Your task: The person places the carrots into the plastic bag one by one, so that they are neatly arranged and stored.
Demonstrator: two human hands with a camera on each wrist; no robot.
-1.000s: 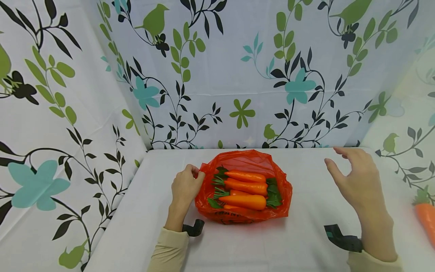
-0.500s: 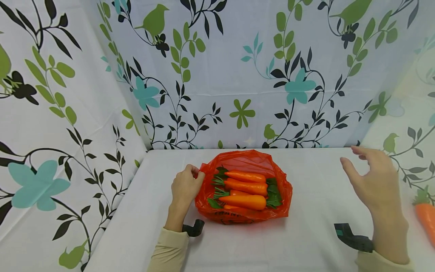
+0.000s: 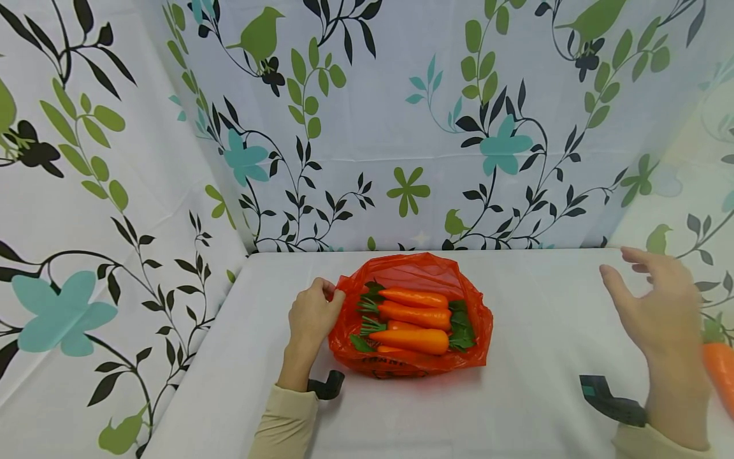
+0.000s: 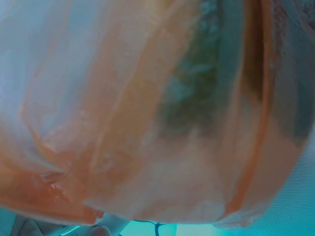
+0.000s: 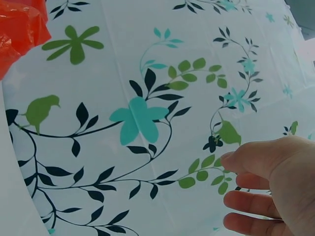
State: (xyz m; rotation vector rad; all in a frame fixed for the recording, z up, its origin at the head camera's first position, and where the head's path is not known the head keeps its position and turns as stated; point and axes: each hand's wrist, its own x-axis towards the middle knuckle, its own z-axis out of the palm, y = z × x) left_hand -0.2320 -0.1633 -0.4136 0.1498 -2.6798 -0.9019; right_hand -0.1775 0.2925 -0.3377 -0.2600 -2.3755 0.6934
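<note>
A red plastic bag (image 3: 413,271) lies on the white table with its mouth spread. Several orange carrots (image 3: 415,317) with green tops are inside it. My left hand (image 3: 311,315) pinches the bag's left rim between thumb and finger. Up close, the bag's thin film (image 4: 147,172) fills the left wrist view, and the fingertips barely show at the bottom. My right hand (image 3: 659,306) is in the air over the table's right side, fingers loosely bent and holding nothing. Just beyond its wrist, another carrot (image 3: 719,370) is partly cut off by the frame edge.
White cloth with printed leaves, birds and flowers (image 3: 407,191) hangs behind the table and along both sides. A white table surface (image 3: 516,395) stretches around the bag. A black wrist camera (image 3: 613,401) sits on the right wrist.
My right hand has moved steadily rightward, away from the bag and closer to the carrot at the right edge. The left hand, the bag and its carrots have stayed still.
</note>
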